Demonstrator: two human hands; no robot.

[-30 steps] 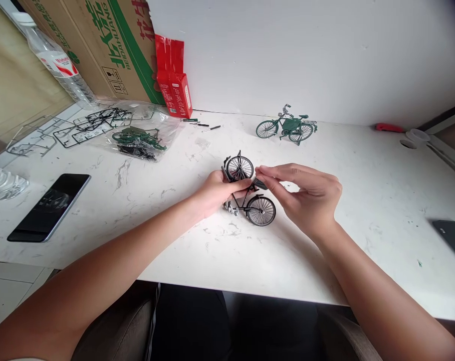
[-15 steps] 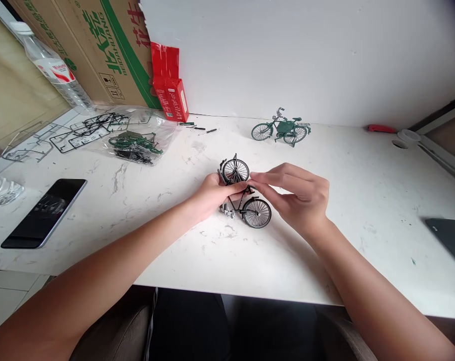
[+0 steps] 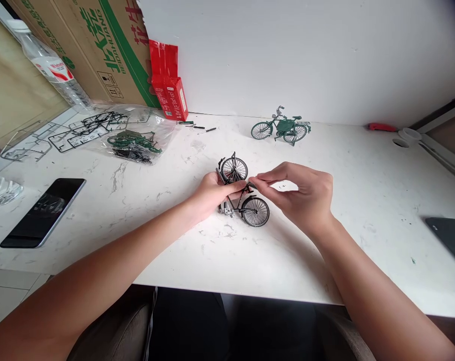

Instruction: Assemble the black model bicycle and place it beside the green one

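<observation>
Your left hand clasps the black model bicycle, spoked wheels on; your right hand pinches a small dark part, perhaps unfixed.

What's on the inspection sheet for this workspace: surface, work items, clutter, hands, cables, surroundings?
Surface: white table, gray marbling, a tiny green fleck at right.
Work items: black model bicycle, in hand; green model bicycle, standing near the back.
Clutter: clear bag holding green and black parts, black part frames, phone, slim dark item.
Hands: left hand grips the black model bicycle; right hand has its fingertips by the saddle, grip unclear.
Cables: nothing seen.
Surroundings: cardboard box, plastic bottle, red packet, white backing.
</observation>
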